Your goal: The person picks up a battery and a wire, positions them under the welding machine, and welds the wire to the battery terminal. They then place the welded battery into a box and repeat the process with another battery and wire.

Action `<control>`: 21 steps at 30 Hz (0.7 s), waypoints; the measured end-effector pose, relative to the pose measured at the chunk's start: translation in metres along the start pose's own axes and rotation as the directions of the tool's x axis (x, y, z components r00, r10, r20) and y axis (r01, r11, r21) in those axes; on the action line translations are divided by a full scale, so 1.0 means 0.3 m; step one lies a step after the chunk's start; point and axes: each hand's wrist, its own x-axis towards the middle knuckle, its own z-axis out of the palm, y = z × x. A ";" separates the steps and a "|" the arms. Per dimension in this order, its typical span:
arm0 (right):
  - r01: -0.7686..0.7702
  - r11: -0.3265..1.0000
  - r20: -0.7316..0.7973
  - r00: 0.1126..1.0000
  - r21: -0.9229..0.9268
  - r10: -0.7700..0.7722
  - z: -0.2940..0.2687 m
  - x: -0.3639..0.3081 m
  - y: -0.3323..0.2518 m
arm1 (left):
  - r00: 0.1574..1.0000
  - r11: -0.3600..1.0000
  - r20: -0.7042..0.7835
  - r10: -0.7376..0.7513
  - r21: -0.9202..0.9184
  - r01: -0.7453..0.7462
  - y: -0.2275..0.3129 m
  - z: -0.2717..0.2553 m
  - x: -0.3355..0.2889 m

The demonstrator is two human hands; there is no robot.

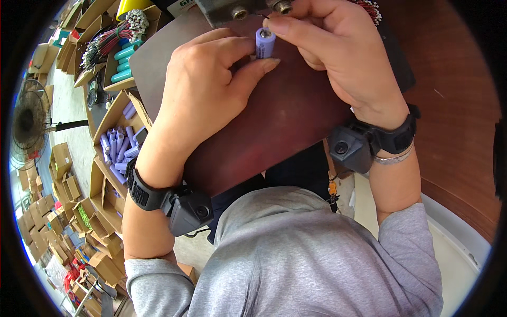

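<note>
Between the thumb and fingers of my left hand (208,87) stands a purple cylindrical battery cell (264,45), its metal end facing up. Just right of that end, my right hand (338,50) is closed in a pinch. A thin dark wire (262,15) shows at its fingertips; the rest of it is hidden by the fingers. Directly beyond the cell is a dark metal machine head (219,11) with two round bolt-like parts. Under both hands lies a dark reddish-brown work surface (253,134).
At left, an open cardboard box (138,105) contains several purple cells. Farther up are teal cylinders (124,63) and bundled wires (105,46). More wires (369,9) lie beyond my right hand. A black fan (31,124) stands at far left, a brown wooden surface (459,111) at right.
</note>
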 end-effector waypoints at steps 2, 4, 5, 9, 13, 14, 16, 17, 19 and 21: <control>0.046 0.998 0.007 0.999 -0.049 -0.046 -0.007 0.000 0.000 | 1.000 1.000 -0.016 -0.008 -0.009 0.008 -0.004 0.003 0.000; 0.043 0.998 -0.005 0.999 -0.036 -0.043 0.001 -0.005 -0.004 | 0.995 0.998 -0.085 0.058 0.035 -0.055 -0.011 0.005 0.000; 0.040 0.999 -0.016 0.999 -0.022 -0.041 0.004 -0.006 -0.006 | 0.995 0.998 -0.084 0.059 0.035 -0.056 -0.009 0.004 0.000; 0.042 0.999 -0.005 0.999 -0.014 -0.042 0.001 -0.001 0.003 | 0.989 0.996 -0.135 -0.064 0.052 0.072 -0.002 0.003 0.001; 0.079 0.997 0.010 0.997 -0.025 -0.079 0.003 -0.003 0.003 | 0.991 0.996 -0.127 -0.048 0.072 0.058 -0.009 0.006 0.002; 0.088 0.995 -0.007 0.996 -0.041 -0.088 0.004 -0.007 -0.001 | 0.991 0.996 -0.126 -0.047 0.072 0.056 -0.008 0.005 0.003; 0.076 0.997 0.010 0.997 -0.022 -0.076 -0.007 0.003 0.004 | 0.991 0.992 -0.091 -0.097 0.075 0.104 -0.004 0.002 0.003; 0.063 0.998 0.030 0.998 -0.004 -0.063 -0.010 0.007 0.007 | 0.991 0.992 -0.090 -0.097 0.074 0.104 -0.006 0.002 0.004; 0.083 0.996 0.007 0.997 -0.036 -0.083 0.001 -0.001 0.003 | 0.993 0.995 -0.108 -0.055 0.082 0.064 -0.010 0.005 0.004; 0.101 0.992 -0.016 0.995 -0.069 -0.103 -0.001 0.000 0.006 | 0.994 0.996 -0.103 -0.046 0.074 0.054 -0.009 0.007 0.007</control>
